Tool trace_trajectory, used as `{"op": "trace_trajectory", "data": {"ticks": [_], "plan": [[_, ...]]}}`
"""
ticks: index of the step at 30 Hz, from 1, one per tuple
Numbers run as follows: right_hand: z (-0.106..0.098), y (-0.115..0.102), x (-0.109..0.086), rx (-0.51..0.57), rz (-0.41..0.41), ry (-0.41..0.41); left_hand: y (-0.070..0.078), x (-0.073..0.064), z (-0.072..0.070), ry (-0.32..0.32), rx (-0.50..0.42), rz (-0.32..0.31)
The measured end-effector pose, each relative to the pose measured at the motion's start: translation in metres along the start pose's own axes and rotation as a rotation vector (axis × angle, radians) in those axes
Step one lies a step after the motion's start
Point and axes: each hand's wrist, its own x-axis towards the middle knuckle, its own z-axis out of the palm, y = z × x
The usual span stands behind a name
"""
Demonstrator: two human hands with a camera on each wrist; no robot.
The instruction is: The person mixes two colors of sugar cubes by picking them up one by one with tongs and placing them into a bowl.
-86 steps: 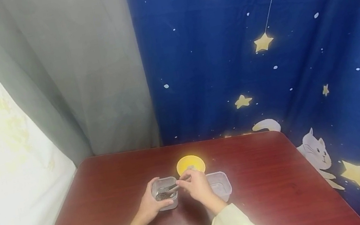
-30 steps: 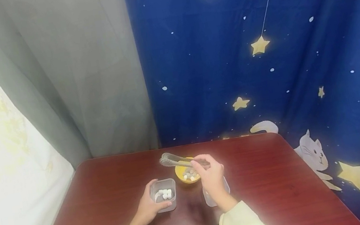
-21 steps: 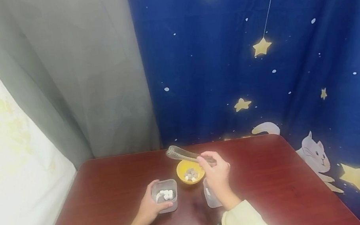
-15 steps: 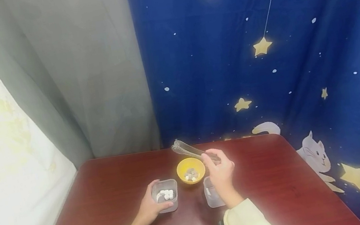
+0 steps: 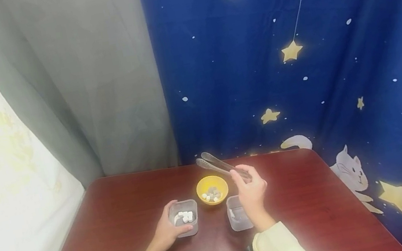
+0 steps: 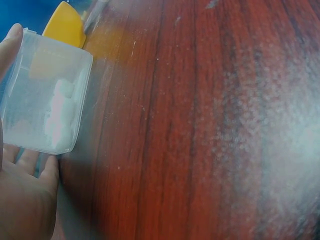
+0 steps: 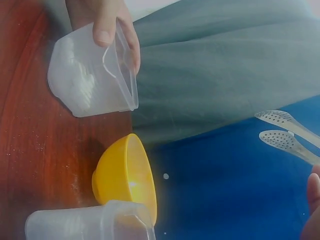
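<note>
My left hand [image 5: 166, 230] grips a clear plastic container [image 5: 187, 233] by its side, thumb at the near wall. Several white cube-like pieces [image 5: 187, 216] lie inside it. A pair of metal tongs [image 5: 218, 166] is pinched in my right hand [image 5: 252, 190], raised over the far right side of the yellow bowl [image 5: 211, 181]. The tongs' perforated tips stand slightly apart, nothing between them, as the right wrist view shows. White and greyish pieces [image 5: 213, 194] lie in the bowl.
A second clear container [image 5: 241, 225] stands below my right hand, a small white strip-like patch visible in it. The dark red table [image 5: 132, 196] ends at a grey curtain [image 5: 122, 90] and a blue star-patterned one [image 5: 216, 73].
The tongs have come out of the left container, passed over the bowl and moved right, their tips spreading. Another white piece now shows at the bowl's left. My left hand stays put.
</note>
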Motion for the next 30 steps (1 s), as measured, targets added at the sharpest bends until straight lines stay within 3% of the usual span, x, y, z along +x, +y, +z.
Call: {"op": "trace_trajectory", "data": {"ticks": [5, 11, 18, 30], "plan": [[-0.001, -0.002, -0.005, -0.054, 0.057, -0.029, -0.001, 0.0, 0.0, -0.005, 0.004, -0.005], [0.001, -0.004, -0.016, -0.094, 0.132, -0.121, -0.002, 0.0, 0.0, -0.008, 0.004, 0.006], [0.007, 0.001, -0.031, -0.069, 0.126, -0.23, -0.002, 0.001, 0.0, -0.01, -0.02, 0.019], [0.026, 0.008, -0.044, -0.138, 0.176, -0.462, -0.001, 0.002, 0.0, -0.01, -0.014, 0.014]]}}
